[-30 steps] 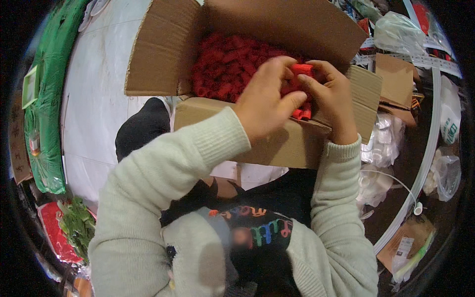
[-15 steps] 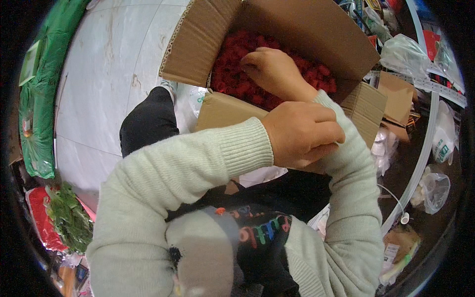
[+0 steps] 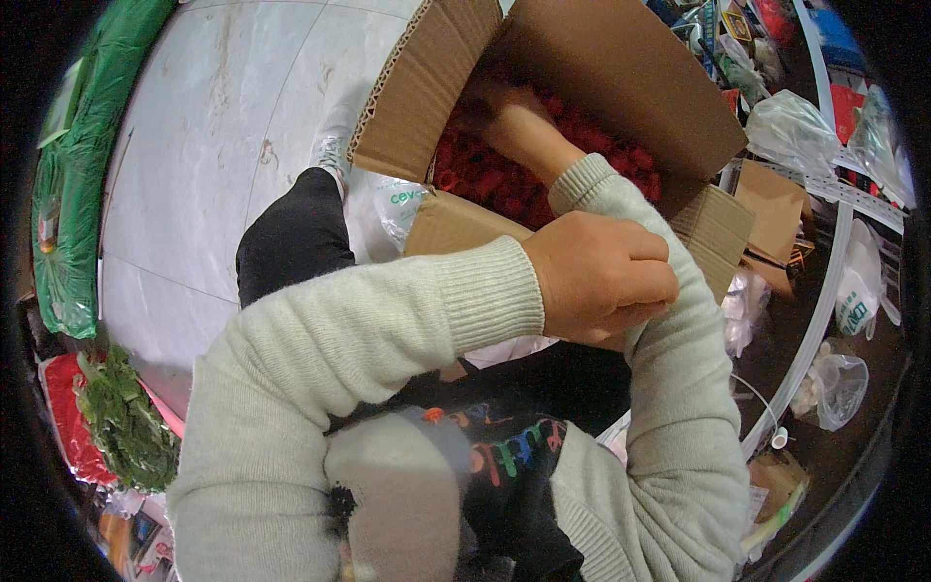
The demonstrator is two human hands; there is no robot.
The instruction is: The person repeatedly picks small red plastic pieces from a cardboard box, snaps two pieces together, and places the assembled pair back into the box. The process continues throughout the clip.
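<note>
A brown cardboard box (image 3: pixel 621 73) stands before me with its flaps up, holding many small dark red pieces (image 3: pixel 621 170) whose kind I cannot make out. My right hand (image 3: pixel 514 121) reaches down inside, at the box's left side. Its fingers are lost in shadow among the pieces. My left hand (image 3: pixel 601 276) crosses over my right forearm, against the pale knitted sleeve (image 3: pixel 669 339). Those fingers are curled closed, and anything inside them is hidden.
Grey floor tiles (image 3: pixel 213 145) lie on the left, beside a long green plastic wrap (image 3: pixel 78 213). Leafy greens (image 3: pixel 126 417) are at lower left. On the right are clear plastic bags (image 3: pixel 790 126), a flattened cardboard piece (image 3: pixel 766 209) and a pale curved rail (image 3: pixel 810 330).
My right hand has moved farther forward and left, deeper into the box, and its fingers have gone out of sight. My left hand stays closed over the right forearm.
</note>
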